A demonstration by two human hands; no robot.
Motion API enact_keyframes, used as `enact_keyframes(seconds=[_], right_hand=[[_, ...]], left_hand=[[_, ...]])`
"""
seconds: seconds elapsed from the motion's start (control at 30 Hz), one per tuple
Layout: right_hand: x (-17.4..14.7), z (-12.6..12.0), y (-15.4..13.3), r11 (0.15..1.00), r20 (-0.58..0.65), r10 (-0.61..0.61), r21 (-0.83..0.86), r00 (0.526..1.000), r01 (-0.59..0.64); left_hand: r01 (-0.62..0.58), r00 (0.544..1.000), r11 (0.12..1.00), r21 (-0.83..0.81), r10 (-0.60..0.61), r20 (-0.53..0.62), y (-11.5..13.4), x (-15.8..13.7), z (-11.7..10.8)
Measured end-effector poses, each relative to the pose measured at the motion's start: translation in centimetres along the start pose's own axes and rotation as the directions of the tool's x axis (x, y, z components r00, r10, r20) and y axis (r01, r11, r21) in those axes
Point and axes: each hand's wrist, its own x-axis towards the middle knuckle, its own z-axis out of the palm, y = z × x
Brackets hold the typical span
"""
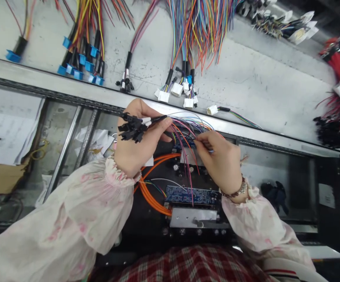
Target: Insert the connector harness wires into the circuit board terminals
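Wire bundle (183, 148): located between the two hands, raised above the dark fixture (146, 235). The left hand's (144, 148) grip is clamped, thumb against finger, around the bundle near its black sleeve; the black connectors (133, 128) project over the back of that hand. The right hand's (220, 157) grip is drawn together at the fingertips among the fanned wires; it appears to pinch a thin strand, though which one cannot be told.

Progress, as judged: partway. The connector end is gathered and sleeved. The opposite ends are spread rather than collected; a few purple and orange strands hang loose between the grips, and no joint is visible on them. Ends behind the right hand are hidden, so their condition is not established.

Below the grips, a blue circuit board (189, 195) and orange cables (150, 197) sit on the fixture. Beyond the grips, on the table (246, 74), lie other harnesses with white connectors (177, 89) and blue connectors (78, 74), apart from both hands.
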Motion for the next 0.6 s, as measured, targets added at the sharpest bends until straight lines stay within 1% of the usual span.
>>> enact_keyframes(seconds=[0.07, 0.17, 0.37, 0.5, 0.6], right_hand=[[0.04, 0.07, 0.04, 1.0, 0.009, 0.011, 0.012, 1.0, -0.011], [0.0, 0.1, 0.08, 1.0, -0.004, 0.004, 0.03, 1.0, -0.004], [0.0, -0.12, -0.1, 1.0, -0.016, -0.015, -0.001, 1.0, 0.015], [0.1, -0.11, -0.08, 1.0, -0.018, -0.014, -0.014, 1.0, 0.014], [0.03, -0.21, -0.1, 0.999, 0.008, -0.014, -0.033, 1.0, 0.014]], left_hand=[[0.008, 1.0, 1.0, -0.02, -0.007, 0.006, -0.06, 0.11, 0.01], [0.01, 1.0, 1.0, 0.026, -0.009, -0.008, 0.05, 0.18, 0.03], [-0.046, 0.998, 0.995, 0.089, 0.049, -0.031, -0.04, 0.13, -0.11], [-0.07, 0.997, 0.986, 0.15, 0.073, -0.013, -0.03, 0.06, -0.35], [-0.071, 0.997, 0.974, 0.214, 0.072, 0.003, 0.27, 0.1, -0.52]])
